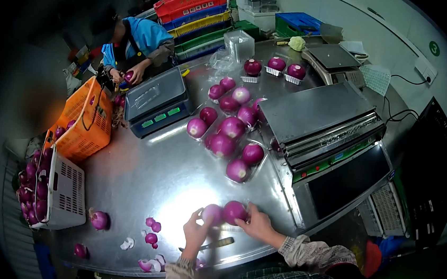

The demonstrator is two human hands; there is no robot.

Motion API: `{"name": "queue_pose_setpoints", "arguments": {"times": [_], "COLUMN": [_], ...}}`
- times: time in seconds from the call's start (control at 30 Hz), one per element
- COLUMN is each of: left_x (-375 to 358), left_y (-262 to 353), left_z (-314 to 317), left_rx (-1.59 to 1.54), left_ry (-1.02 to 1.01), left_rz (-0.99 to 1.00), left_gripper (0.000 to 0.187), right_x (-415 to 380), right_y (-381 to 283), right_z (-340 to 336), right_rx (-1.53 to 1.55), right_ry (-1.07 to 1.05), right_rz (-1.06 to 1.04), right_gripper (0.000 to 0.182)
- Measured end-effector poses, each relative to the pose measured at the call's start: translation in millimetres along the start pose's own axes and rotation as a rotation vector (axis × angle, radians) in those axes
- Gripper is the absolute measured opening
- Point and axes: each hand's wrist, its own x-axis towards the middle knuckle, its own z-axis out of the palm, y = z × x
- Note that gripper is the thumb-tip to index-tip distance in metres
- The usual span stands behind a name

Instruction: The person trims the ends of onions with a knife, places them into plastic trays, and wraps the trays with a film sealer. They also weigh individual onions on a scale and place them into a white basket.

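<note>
Two peeled purple onions lie side by side near the front edge of the steel table (139, 185). My left hand (196, 230) grips the paler left onion (211, 213). My right hand (258, 226) holds the darker right onion (234, 211). A knife (218, 242) lies on the table just below my hands. Farther back, several peeled onions (227, 134) sit grouped in clear trays beside the wrapping machine (323, 124).
A scale (155, 99) stands at the table's back left. A person in a blue jacket (139, 42) handles an onion behind it. An orange crate (87, 119) and a white crate (62, 192) of onions hang off the left edge. Onion peels (151, 237) and loose onions litter the front left.
</note>
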Motion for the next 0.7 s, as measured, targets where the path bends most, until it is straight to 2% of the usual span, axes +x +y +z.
{"name": "queue_pose_setpoints", "arguments": {"times": [0.03,0.13,0.23,0.27,0.33,0.4,0.43,0.47,0.53,0.57,0.63,0.7], "left_x": [-12.2,-32.6,-34.0,-33.1,-27.5,-8.4,2.3,13.6,43.3,56.5,70.1,88.4], "left_y": [11.7,65.7,90.0,102.3,126.5,173.1,196.5,218.4,251.5,273.0,321.0,343.7], "left_z": [0.2,-4.4,-1.4,-6.1,-0.5,11.5,23.2,41.4,89.1,109.0,148.3,199.2], "left_rx": [-0.048,-0.179,-0.307,-0.241,-0.255,-0.263,-0.280,-0.371,-0.547,-0.518,-0.478,-0.465], "left_ry": [0.012,0.043,0.095,0.051,0.084,0.052,0.036,0.031,-0.007,-0.023,-0.053,-0.112], "left_rz": [-0.067,-0.040,0.020,0.114,0.253,0.372,0.421,0.421,0.495,0.539,0.489,0.538], "left_gripper": [0.053,0.045,0.043,0.042,0.040,0.039,0.039,0.044,0.044,0.044,0.042,0.045], "right_x": [-4.2,-6.0,-16.9,-18.1,-24.6,-17.2,-7.7,-4.9,19.8,24.2,51.3,77.2], "right_y": [-2.8,-3.7,-34.5,-34.7,-46.6,-42.2,-34.9,-39.3,-16.4,-17.9,1.6,25.2], "right_z": [-10.8,-41.8,-89.7,-100.8,-139.8,-182.3,-205.7,-238.8,-294.7,-330.3,-389.2,-442.4], "right_rx": [-0.014,-0.046,0.024,0.010,-0.008,0.041,0.098,0.109,0.103,0.086,0.222,0.057], "right_ry": [-0.013,0.023,0.045,0.054,0.166,0.284,0.340,0.303,0.395,0.349,0.264,0.226], "right_rz": [-0.033,-0.117,-0.128,-0.143,-0.249,-0.387,-0.482,-0.358,-0.390,-0.289,-0.341,-0.332], "right_gripper": [0.082,0.072,0.070,0.067,0.070,0.070,0.069,0.071,0.069,0.069,0.068,0.068]}}
